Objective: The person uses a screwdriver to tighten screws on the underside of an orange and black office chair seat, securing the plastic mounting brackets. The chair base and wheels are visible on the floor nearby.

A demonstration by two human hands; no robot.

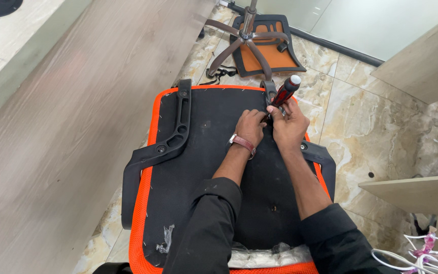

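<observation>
Gripping a red-and-black screwdriver [284,93] in the right hand [288,124], fingers wrapped tight round the handle, white cap tilted up and away, tip down at the far edge of the upturned chair seat [204,167]. Left hand [250,128] pressed right alongside, fingertips pinched at the same spot by the tip; whether holding something small, cannot tell. Red watch strap [243,143] on that wrist. Black underside facing up, orange mesh rim all round. Black armrest [164,146] bolted along the left edge, another armrest [322,163] at the right edge. Beyond the far edge, on the marble floor [381,116], chair base [244,43] over an orange backrest [274,57]. White cables [422,256] near the right corner.
</observation>
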